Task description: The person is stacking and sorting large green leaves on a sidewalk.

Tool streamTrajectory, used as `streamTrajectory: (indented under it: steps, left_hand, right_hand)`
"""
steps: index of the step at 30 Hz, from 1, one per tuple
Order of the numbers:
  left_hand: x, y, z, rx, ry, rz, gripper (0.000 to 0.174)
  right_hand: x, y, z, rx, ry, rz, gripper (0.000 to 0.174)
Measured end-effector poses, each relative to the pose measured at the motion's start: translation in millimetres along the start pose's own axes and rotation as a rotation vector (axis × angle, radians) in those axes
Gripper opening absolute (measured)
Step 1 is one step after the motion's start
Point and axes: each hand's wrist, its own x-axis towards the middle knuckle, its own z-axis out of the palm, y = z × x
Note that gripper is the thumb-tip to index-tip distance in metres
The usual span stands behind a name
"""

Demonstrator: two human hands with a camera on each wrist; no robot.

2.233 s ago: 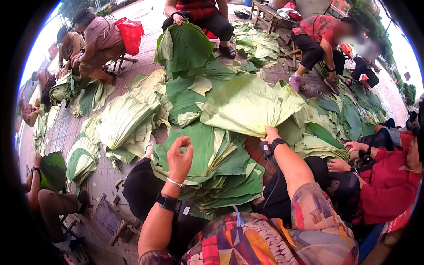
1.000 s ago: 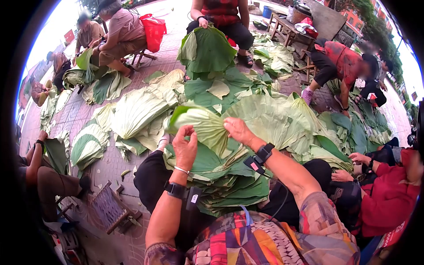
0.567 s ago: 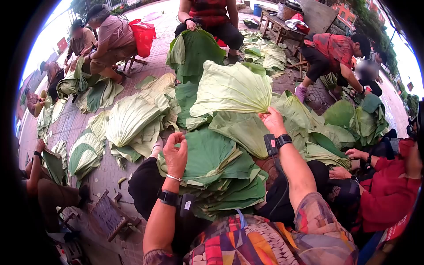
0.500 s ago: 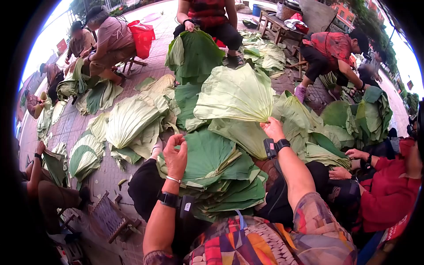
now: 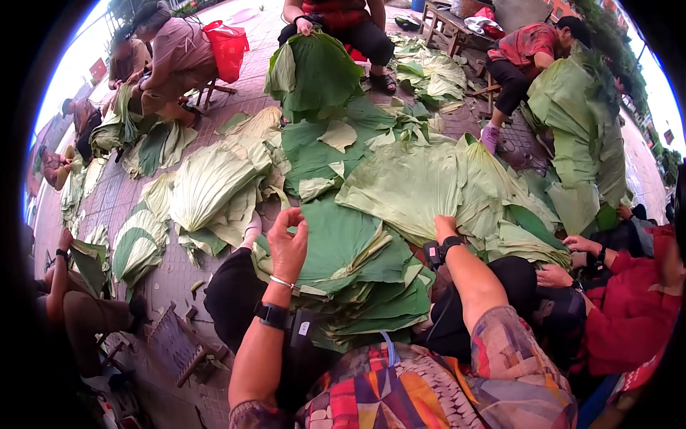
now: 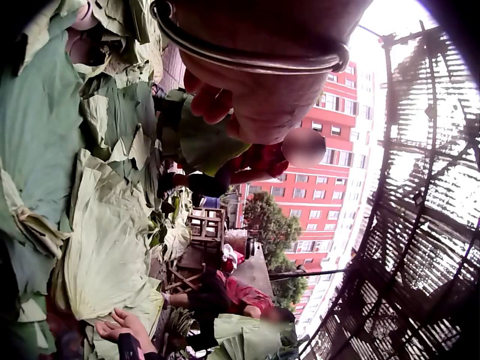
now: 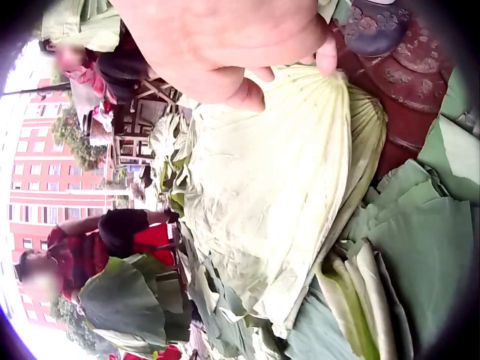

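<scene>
Right wrist view: leaf (image 7: 262, 187) is overlapped by right hand (image 7: 232, 41), fingers parted; left hand (image 5: 287, 247) is loosely curled. Label (image 5: 304, 328) is illegible.

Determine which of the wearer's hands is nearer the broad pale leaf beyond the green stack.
Right. Right hand at the pale leaf, by its base; left hand raised, apart, to its left.

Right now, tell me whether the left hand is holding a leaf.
No, the left hand is raised empty, while the right hand is at the pale leaf.
</scene>
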Motion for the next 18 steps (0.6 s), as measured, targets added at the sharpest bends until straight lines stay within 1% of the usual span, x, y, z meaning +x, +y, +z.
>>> streamTrajectory:
  steps: [2,3,5,7,9,11,12,14,15,16,18]
  left_hand:
    - [1.5,4.4,-2.7,-0.043,-0.011,-0.031,0.018]
    - [2.0,2.9,-2.8,-0.056,0.0,-0.024,0.018]
    - [3.8,1.4,-3.1,-0.047,0.005,-0.021,0.019]
    - [4.2,-0.1,-2.4,-0.047,0.013,-0.007,0.018]
    - [4.3,4.8,-2.3,-0.044,0.019,-0.005,0.018]
    - [4.5,-0.3,-3.0,-0.059,0.012,0.006,0.019]
    - [4.3,0.2,-4.7,-0.059,0.015,0.004,0.019]
    - [3.8,1.9,-6.7,-0.051,0.001,0.003,0.02]
    - [3.5,1.6,-6.7,-0.051,0.005,0.003,0.02]
    - [3.2,1.3,-6.7,-0.076,0.013,0.009,0.02]
    - [4.1,1.1,-9.1,-0.1,0.028,0.014,0.021]
  right_hand:
    - [11.2,13.4,13.7,-0.331,-0.202,-0.395,0.038]
    - [12.9,29.4,32.3,-0.216,-0.124,-0.644,0.039]
    - [-34.0,13.8,35.2,-0.354,-0.519,-0.707,0.038]
    - [-79.1,13.7,50.5,-0.38,-0.861,-0.798,0.039]
    - [-130.0,18.6,57.0,-0.489,-1.091,-0.992,0.039]
    - [-166.0,32.4,61.3,-0.585,-1.188,-1.298,0.032]
    - [-172.9,39.1,63.9,-0.587,-1.191,-1.299,0.032]
    - [-182.1,48.3,65.8,-0.779,-1.014,-1.719,0.024]
    - [-172.1,59.7,76.4,-0.665,-1.044,-1.703,0.018]
    - [-170.2,59.2,78.4,-0.666,-1.045,-1.708,0.018]
    - [-169.0,52.6,80.4,-0.545,-1.111,-1.498,0.015]
